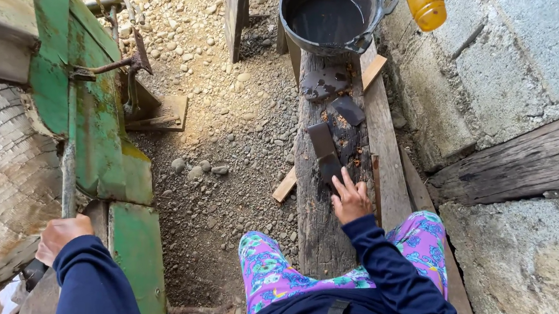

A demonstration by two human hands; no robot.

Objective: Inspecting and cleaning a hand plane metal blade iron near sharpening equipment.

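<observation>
Head view, looking down past flowered purple trousers and dark blue sleeves. Right hand (351, 198) rests on a weathered wooden beam (317, 228) that serves as the work surface; fingers spread and released, fingertips touching the near end of a dark flat metal blade (324, 151) lying lengthwise on the beam. Not closed around it. Just beyond the blade, farther from the right hand, lie two more dark metal pieces: a small angular one (348, 109) and a larger irregular one (323, 81), both flat on the beam, apart from each other. At the far end of the beam sits a black round pot (332, 13) with side handles, dark liquid inside. Beyond and to the right of the pot, an orange plastic bottle (425, 6) shows at the frame edge against a grey concrete wall (524, 57). A paler plank (386, 173) runs alongside the beam on the right-hand side. Left hand (62, 234) is well apart, low on the left, clenched around a dark handle (33, 271) beside a green-painted metal machine frame (94, 114), rusted and chipped. Between the hands: ground of gravel (230, 105) and dirt, with a small wood offcut (285, 184) lying against the beam's left side.
</observation>
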